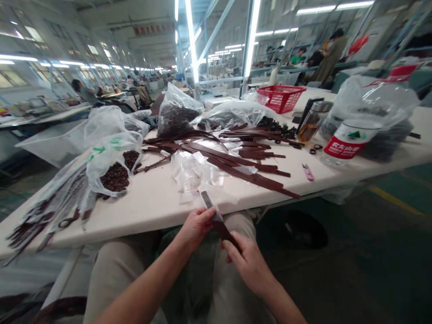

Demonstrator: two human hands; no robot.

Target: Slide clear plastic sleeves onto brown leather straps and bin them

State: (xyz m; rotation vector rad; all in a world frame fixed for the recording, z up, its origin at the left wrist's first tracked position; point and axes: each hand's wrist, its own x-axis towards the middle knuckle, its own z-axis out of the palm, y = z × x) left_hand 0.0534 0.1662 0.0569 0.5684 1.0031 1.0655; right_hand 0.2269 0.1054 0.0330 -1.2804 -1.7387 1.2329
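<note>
A brown leather strap [222, 230] is stretched between my two hands, over my lap at the table's front edge. My left hand [199, 227] pinches it near its far end, where a greyish, filmy covering shows and the tip points at the table. Lower down, my right hand [248, 258] grips the strap with the thumb along it. Just beyond the tip lies a heap of crumpled white film scraps [194, 173]. More brown straps [249, 173] are spread in a loose pile behind and to the right of that heap.
On the left of the white table [145, 209] are a bag of small brown pieces [116, 175] and wrapped strap bundles [50, 211]. Pink thread snips [308, 172], a large water bottle [349, 141], a glass tumbler [313, 121] and a red basket [281, 98] are on the right.
</note>
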